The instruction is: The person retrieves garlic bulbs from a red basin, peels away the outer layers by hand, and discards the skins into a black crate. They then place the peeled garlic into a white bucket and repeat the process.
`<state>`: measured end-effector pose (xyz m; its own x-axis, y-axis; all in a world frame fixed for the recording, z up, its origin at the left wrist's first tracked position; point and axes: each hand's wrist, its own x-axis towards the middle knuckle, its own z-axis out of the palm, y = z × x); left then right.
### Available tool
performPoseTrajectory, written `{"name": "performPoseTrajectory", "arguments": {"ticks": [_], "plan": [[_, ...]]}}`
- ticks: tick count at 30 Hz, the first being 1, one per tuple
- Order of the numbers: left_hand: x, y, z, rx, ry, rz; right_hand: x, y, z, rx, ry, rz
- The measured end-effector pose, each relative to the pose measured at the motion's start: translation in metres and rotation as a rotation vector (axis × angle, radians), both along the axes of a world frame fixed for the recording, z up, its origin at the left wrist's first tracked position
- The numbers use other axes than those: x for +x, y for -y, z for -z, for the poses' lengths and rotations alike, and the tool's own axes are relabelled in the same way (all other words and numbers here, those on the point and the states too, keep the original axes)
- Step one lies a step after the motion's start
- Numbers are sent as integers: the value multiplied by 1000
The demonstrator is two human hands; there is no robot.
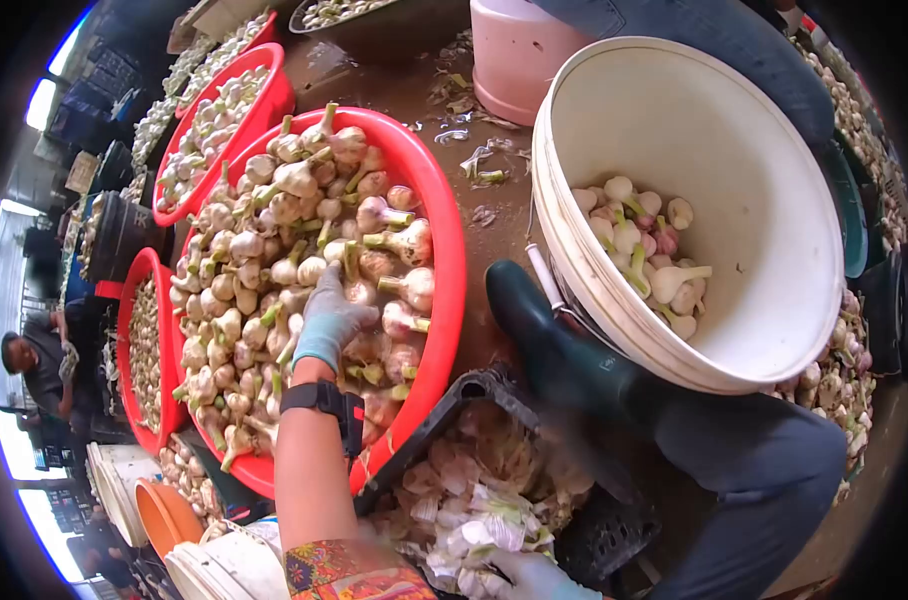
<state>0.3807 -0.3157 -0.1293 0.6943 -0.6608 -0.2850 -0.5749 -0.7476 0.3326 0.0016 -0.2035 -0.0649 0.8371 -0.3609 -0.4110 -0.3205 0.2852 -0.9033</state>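
My left hand (332, 318), in a grey and light-blue glove, reaches into a large red basin (452, 250) heaped with garlic bulbs (264, 270). Its thumb and fingers are apart and touch bulbs with short cut stems; none is plainly gripped. At the bottom edge, my gloved right hand (539, 578) is partly cut off by the frame. Its fingers close in on something whitish among garlic skins (474, 500), which fill a black crate (614, 520); the thing itself cannot be made out. To the right, a tilted white bucket (564, 230) contains several trimmed garlic bulbs (654, 240).
My dark green boot (544, 320) stands between basin and bucket. More red basins of garlic (149, 350) line the left, with an orange bucket (169, 515) below. A pink bucket (519, 60) and another person's leg (694, 40) are at the top. Someone (44, 365) works far left.
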Motion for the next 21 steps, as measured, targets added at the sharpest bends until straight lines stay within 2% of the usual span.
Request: {"name": "performPoseTrajectory", "arguments": {"ticks": [1, 3, 4, 6, 7, 9, 10, 11, 12, 13, 14, 16, 17, 18, 21], "plan": [[-5, 12, 2, 165, 54, -34, 2, 5, 0, 88, -41, -1], [3, 15, 25, 194, 91, -79, 6, 6, 1, 191, -81, 0], [3, 11, 20, 206, 91, -77, 7, 6, 0, 299, -80, 24], [0, 0, 0, 51, -84, -160, 5, 5, -3, 482, -96, 62], [5, -21, -5, -290, -375, -169, 4, 5, -6, 483, -91, 64], [-12, -49, -47, -440, -563, -231, 1, 4, -14, 300, 1, 104], [-29, -66, -66, -571, -572, -256, 4, -5, -15, 276, 105, 255], [-51, -85, -79, -699, -583, -282, -6, -8, -4, -21, 6, -24], [-71, -104, -86, -827, -669, -308, -5, -12, -4, -74, 127, 64], [-96, -122, -86, -985, -675, -470, -4, -12, -7, -127, 244, 149], [-123, -144, -93, -1012, -766, -506, -6, -15, -9, -85, 277, 178], [-178, -184, -104, -1070, -902, -641, -17, -17, -12, -191, 237, 97], [-207, -200, -107, -1100, -945, -741, -25, -17, -14, -338, 166, -15], [-234, -212, -107, -1047, -857, -835, -28, -17, -19, -370, 221, -8], [-296, -250, -111, -1051, -926, -949, -32, -31, -11, -566, 378, -12]]}}
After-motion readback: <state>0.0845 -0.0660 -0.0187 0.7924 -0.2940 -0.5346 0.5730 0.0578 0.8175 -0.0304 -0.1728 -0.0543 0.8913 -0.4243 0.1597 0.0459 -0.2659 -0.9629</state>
